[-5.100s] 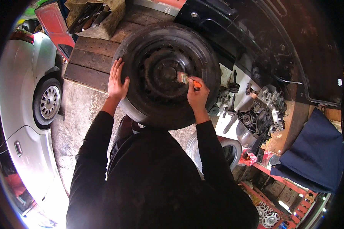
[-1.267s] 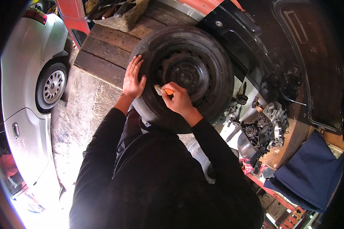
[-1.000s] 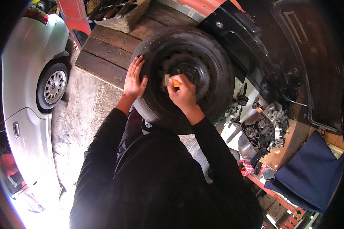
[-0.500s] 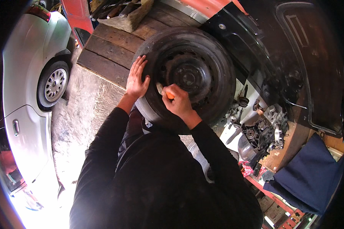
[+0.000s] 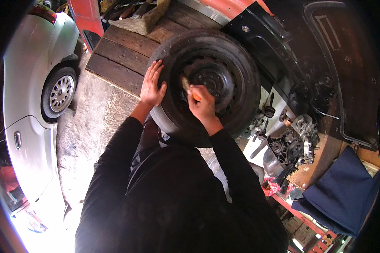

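Black car wheel (image 5: 218, 81), a worn rubber tyre (image 5: 245, 69) around a dark, glossy steel rim pierced by a ring of holes, sits directly in front of us, its far side over the counter (image 5: 122, 57) of dark brown wooden planks and its near edge close to our lap; we cannot tell whether it touches our legs. Of our hands, the left one (image 5: 152, 86) grasps nothing: it lies with straight fingers against the left side of the tyre, thumb spread apart. Our right hand (image 5: 202, 104) is clenched around the orange handle of a small, pale-bristled paintbrush (image 5: 185, 83), whose bristles point away from us over the left part of the rim; whether they press on the metal we cannot make out.

Beyond the wheel, on the planks, we see a tattered beige container (image 5: 147, 24) holding tools with long handles. To our right leans a large, glossy black car body panel (image 5: 278, 46), and nearer us lies a cluster of greasy grey metal machine parts (image 5: 302, 139). Beside these hangs a folded navy-blue cloth (image 5: 337, 189), with a red-and-white patterned rag (image 5: 271, 186) near it. On our left, a silver car (image 5: 29, 126) stands on the stained concrete floor (image 5: 88, 114).
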`<state>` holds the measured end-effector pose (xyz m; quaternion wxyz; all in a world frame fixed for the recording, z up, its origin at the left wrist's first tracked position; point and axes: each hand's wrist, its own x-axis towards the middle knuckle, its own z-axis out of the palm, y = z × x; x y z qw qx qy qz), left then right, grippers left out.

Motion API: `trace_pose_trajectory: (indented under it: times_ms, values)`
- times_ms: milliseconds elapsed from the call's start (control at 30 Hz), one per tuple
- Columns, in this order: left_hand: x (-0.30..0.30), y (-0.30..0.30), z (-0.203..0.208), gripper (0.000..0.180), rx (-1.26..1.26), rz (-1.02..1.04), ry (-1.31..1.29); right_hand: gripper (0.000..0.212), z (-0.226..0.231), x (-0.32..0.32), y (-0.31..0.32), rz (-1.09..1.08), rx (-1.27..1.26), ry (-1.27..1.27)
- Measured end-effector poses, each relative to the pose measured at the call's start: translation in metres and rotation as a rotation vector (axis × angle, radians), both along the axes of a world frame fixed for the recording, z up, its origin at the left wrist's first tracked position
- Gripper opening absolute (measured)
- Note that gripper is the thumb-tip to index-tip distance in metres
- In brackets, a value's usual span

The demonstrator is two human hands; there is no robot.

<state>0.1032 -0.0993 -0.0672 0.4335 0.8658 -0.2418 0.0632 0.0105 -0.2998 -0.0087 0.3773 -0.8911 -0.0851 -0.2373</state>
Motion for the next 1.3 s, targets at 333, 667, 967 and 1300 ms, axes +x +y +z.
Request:
trace_pose_trajectory:
  times_ms: [333, 667, 967, 1300]
  values:
    - [0.001, 0.000, -0.002, 0.066, 0.005, 0.001, -0.030, 0.013, -0.007, -0.003, 0.015, -0.021, 0.000, 0.045]
    - [0.000, 0.000, -0.001, 0.066, -0.019, 0.000, -0.015, 0.006, -0.006, 0.025, 0.005, -0.334, 0.151, -0.110]
    - [0.001, 0.000, -0.001, 0.065, -0.011, 0.002, -0.001, 0.007, 0.005, 0.037, -0.041, -0.551, -0.068, -0.263]
    - [0.002, 0.000, -0.002, 0.067, 0.020, -0.012, -0.002, 0.008, -0.014, 0.037, -0.062, -0.417, -0.158, -0.043]
